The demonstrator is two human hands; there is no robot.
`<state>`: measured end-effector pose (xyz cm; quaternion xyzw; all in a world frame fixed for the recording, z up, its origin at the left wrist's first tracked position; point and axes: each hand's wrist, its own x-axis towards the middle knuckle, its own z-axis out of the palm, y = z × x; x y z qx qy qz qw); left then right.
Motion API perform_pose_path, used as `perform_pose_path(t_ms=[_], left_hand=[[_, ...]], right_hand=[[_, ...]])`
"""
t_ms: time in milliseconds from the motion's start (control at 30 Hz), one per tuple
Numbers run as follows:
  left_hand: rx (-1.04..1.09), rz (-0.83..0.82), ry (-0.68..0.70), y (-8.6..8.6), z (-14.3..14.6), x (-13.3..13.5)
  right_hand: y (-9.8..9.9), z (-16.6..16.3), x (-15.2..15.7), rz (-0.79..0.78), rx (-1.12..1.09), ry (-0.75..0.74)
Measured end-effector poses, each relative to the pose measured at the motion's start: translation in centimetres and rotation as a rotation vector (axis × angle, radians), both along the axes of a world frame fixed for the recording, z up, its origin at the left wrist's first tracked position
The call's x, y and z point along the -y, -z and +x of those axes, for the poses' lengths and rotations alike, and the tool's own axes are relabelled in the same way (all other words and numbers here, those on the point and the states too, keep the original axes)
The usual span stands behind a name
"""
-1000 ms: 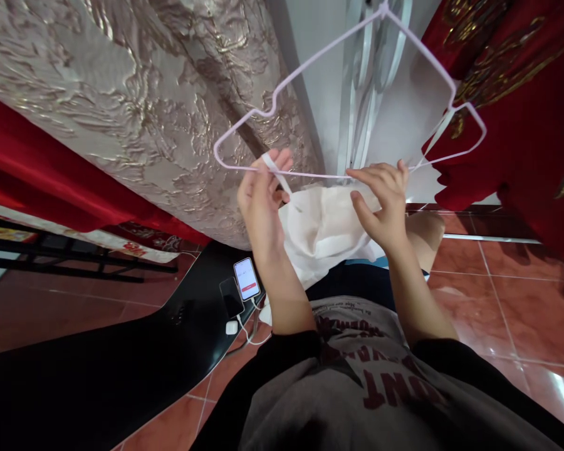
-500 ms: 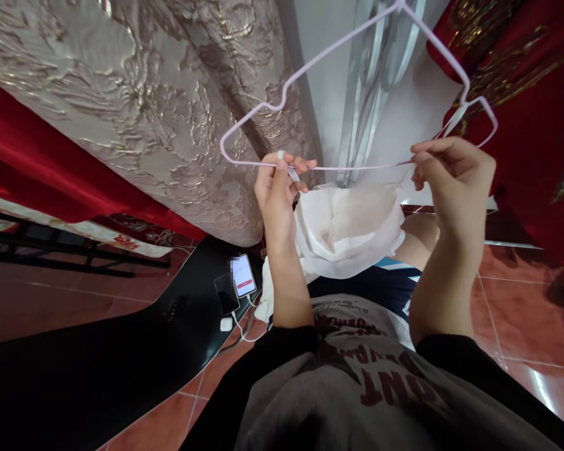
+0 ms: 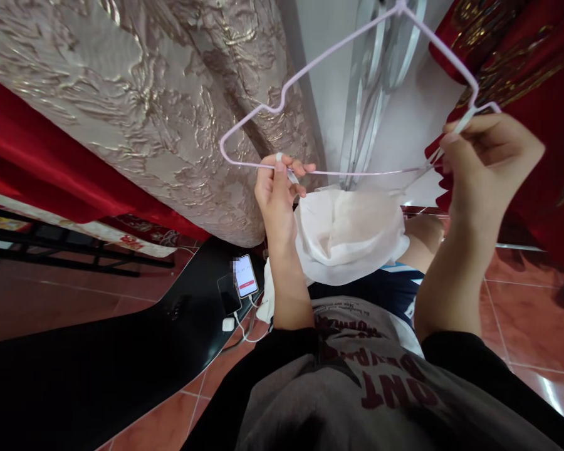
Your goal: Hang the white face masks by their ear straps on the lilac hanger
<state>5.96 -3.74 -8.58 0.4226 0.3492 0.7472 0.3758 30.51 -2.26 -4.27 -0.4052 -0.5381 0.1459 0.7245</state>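
Note:
A pale purple clothes hanger (image 3: 331,53) hangs in front of me, its top at the upper frame edge. My left hand (image 3: 279,188) is closed around the left part of its lower bar, with a bit of white strap at the fingers. My right hand (image 3: 484,153) pinches a thin white strap (image 3: 465,120) at the hanger's right notch and covers part of that end. From the straps a white cloth garment (image 3: 352,228) hangs below the bar, over my lap. Its full shape is hidden in folds.
At left, a black glossy bench (image 3: 136,351) bears a lit phone (image 3: 245,275), a dark phone (image 3: 228,294) and a small white case (image 3: 228,324), with cables. A patterned beige curtain (image 3: 160,94) and red cloth (image 3: 536,125) flank the hanger.
My right hand has moved right and up, from the lower bar to the hanger's right notch, drawing the strap with it. My left hand stays in place. The garment's right side shifts slightly.

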Motion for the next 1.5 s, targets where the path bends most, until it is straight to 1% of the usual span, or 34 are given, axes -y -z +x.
perform_pose_path(t_ms=[67,133,233,300,367,400,467,533,567,600,633,733,767,800,867,900,933,1067,1133,1167,1233,1333,1433,1500], left_hand=[[0.005,0.007,0.003,0.1,0.1,-0.1],[0.010,0.033,0.030,0.2,0.1,-0.2],[0.022,0.069,0.062,0.4,0.1,-0.3],[0.026,0.070,0.054,0.3,0.0,-0.2],[0.032,0.062,0.052,0.2,-0.1,-0.1],[0.037,0.056,0.059,0.2,-0.1,-0.1],[0.051,0.036,0.077,0.1,0.0,0.0],[0.068,-0.001,0.094,0.2,0.2,0.0],[0.077,-0.022,0.099,0.2,0.4,0.0],[0.085,-0.042,0.102,0.2,0.5,0.0],[0.091,-0.059,0.102,0.2,0.7,0.0],[0.086,-0.070,0.102,0.1,0.7,0.3],[0.077,-0.067,0.107,0.0,0.6,0.4],[0.068,-0.065,0.109,0.0,0.4,0.6],[0.060,-0.061,0.077,0.0,-0.4,0.7],[0.064,-0.054,0.025,0.1,-0.9,0.7],[0.068,-0.039,-0.053,0.2,-1.5,0.6],[0.011,0.054,-0.457,0.9,-4.4,0.3],[-0.028,0.119,-0.574,1.0,-5.9,0.0],[-0.048,0.162,-0.589,0.9,-6.5,-0.2],[-0.111,0.247,-0.531,0.4,-7.3,-0.6],[-0.301,0.316,-0.330,-1.2,-7.4,-1.3],[-0.557,0.316,-0.212,-3.5,-6.7,-1.9],[-0.672,0.276,-0.161,-5.1,-6.0,-2.2]], right_hand=[[-0.3,0.3,-1.0,0.100,-0.037,-0.029],[-0.1,1.2,-2.4,0.190,-0.078,-0.027],[1.0,4.0,-4.6,0.418,-0.134,-0.036],[1.8,5.9,-5.3,0.565,-0.208,0.011],[2.4,6.9,-5.0,0.583,-0.290,0.134],[2.6,6.9,-4.6,0.573,-0.320,0.197],[2.7,5.9,-3.2,0.592,-0.357,0.267],[2.7,3.8,-1.7,0.622,-0.343,0.274],[2.6,2.6,-0.9,0.606,-0.293,0.251],[2.6,1.4,-0.3,0.542,-0.206,0.218],[2.6,0.3,0.3,0.443,-0.072,0.161],[2.6,-1.9,1.4,0.066,0.392,-0.055],[2.6,-2.3,1.6,-0.021,0.512,-0.106],[2.6,-2.6,1.7,-0.074,0.598,-0.133],[2.8,-2.8,1.7,-0.101,0.674,-0.122],[2.8,-2.8,1.7,-0.100,0.681,-0.105],[2.9,-2.7,1.7,-0.100,0.677,-0.084],[3.1,-2.2,1.7,-0.085,0.655,-0.040],[3.1,-1.8,1.7,-0.075,0.652,-0.041],[3.1,-1.6,1.7,-0.069,0.652,-0.045],[3.2,-1.4,1.7,-0.059,0.660,-0.055],[3.3,-1.5,1.7,-0.028,0.686,-0.075],[3.5,-2.2,1.8,-0.002,0.682,-0.058],[3.7,-2.7,2.0,0.003,0.661,-0.016]])
